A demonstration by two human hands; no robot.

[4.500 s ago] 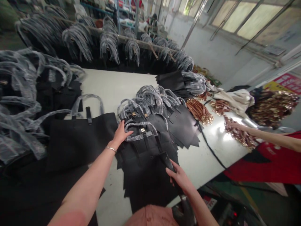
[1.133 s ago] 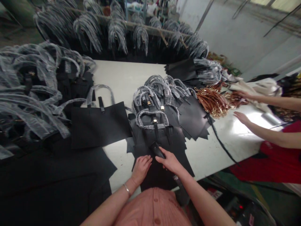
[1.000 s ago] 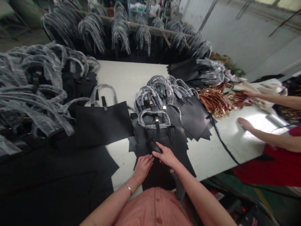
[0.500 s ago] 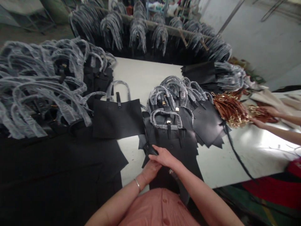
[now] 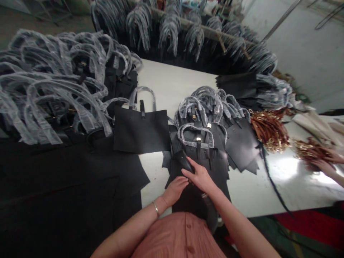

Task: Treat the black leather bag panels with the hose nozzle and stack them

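My right hand [image 5: 198,174] is closed around a black leather strap [image 5: 185,158], its free end pointing up and left past my fingers. Beside it, my left hand [image 5: 174,190] has its fingertips pressed together against the right hand's fingers; what lies between them is hidden. A dark curved band [image 5: 211,211] hangs below my right wrist. Beneath both hands lie flat black leather bag panels [image 5: 220,179]. Just beyond them, several black bag pieces carry handles wrapped in clear plastic [image 5: 197,130] and small gold-coloured clasps [image 5: 199,139].
Another black bag panel [image 5: 142,130] lies left of centre, near a large heap of plastic-wrapped handles [image 5: 59,86]. Brown straps with gold hooks [image 5: 270,130] lie on the white table [image 5: 172,80]. A co-worker's hand [image 5: 326,168] is at more brown straps [image 5: 311,152] on the right.
Both my hands have shifted slightly up and right with the strap, which now stands out more from my right hand. The co-worker's hands have moved right with some brown straps.
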